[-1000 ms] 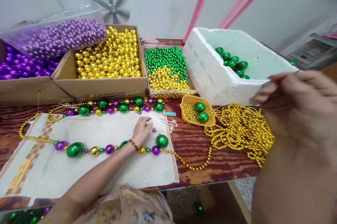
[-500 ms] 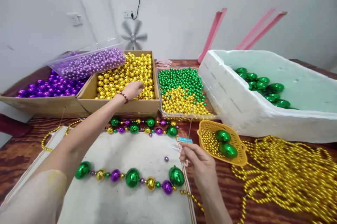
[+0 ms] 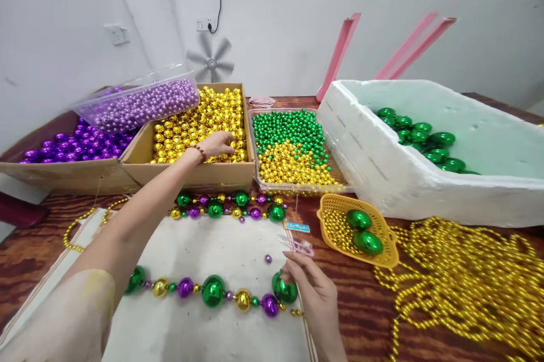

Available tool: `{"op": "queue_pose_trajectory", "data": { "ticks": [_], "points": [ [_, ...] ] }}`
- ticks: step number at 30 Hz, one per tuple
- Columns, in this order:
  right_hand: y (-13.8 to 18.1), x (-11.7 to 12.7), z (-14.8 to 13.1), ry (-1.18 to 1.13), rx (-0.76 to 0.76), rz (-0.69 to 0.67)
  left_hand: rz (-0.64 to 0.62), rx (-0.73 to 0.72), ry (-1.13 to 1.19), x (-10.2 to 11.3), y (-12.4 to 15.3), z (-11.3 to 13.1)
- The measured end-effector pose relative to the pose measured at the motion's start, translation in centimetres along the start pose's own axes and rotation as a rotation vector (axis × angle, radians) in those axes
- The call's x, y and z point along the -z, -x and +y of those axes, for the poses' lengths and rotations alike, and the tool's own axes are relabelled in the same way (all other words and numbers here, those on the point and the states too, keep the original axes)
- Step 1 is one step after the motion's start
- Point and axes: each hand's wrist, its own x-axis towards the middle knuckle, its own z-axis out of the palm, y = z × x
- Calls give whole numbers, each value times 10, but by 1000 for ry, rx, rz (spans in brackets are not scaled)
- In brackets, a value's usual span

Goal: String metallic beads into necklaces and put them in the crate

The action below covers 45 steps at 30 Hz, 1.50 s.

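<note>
Two cardboard boxes (image 3: 229, 172) stand far left, with one clear tub (image 3: 140, 104) tilted over them. To their right are one clear tray (image 3: 297, 186) and one foam box (image 3: 382, 175). One yellow basket (image 3: 329, 203) holds two green balls (image 3: 359, 219). Two strands (image 3: 213, 291) lie on one cloth (image 3: 221, 243): the near strand shows three big green beads, the far strand four. One loose purple bead (image 3: 268, 258) lies between them. One fan (image 3: 210, 59) stands far off.

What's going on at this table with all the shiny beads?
A person's left hand reaches into the cardboard box of gold beads, fingers resting on them. Their right hand touches the large green bead at the end of a green, gold and purple bead strand lying on a white cloth.
</note>
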Motion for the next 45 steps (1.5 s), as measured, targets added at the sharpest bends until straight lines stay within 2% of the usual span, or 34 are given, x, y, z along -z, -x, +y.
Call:
{"op": "queue_pose_trajectory", "data": {
  "ticks": [3, 5, 7, 10, 14, 19, 22, 26, 29, 36, 45],
  "points": [
    [-1, -8, 1, 47, 32, -26, 121, -43, 666, 2, 35, 13],
    [-2, -12, 2, 64, 50, -35, 118, -58, 1093, -6, 63, 29],
    [-1, -15, 3, 73, 72, -31, 109, -46, 1353, -19, 91, 47],
    [1, -16, 4, 94, 112, -30, 81, 38, 1570, -44, 123, 68],
    [5, -18, 5, 115, 158, -64, 55, 192, 1702, -74, 145, 80],
    [9, -21, 10, 175, 217, -124, 30, 278, 1826, -98, 154, 85],
    [11, -20, 13, 240, 248, -150, 68, 337, 1912, -108, 155, 84],
    [13, -21, 11, 253, 280, -204, 83, 501, 2029, -116, 154, 83],
    [15, -23, 9, 274, 286, -253, 166, 588, 2106, -117, 153, 85],
    [15, -27, 10, 315, 294, -279, 289, 529, 2092, -116, 154, 90],
    [17, -27, 13, 330, 237, -265, 291, 411, 2007, -116, 157, 90]
  ]
}}
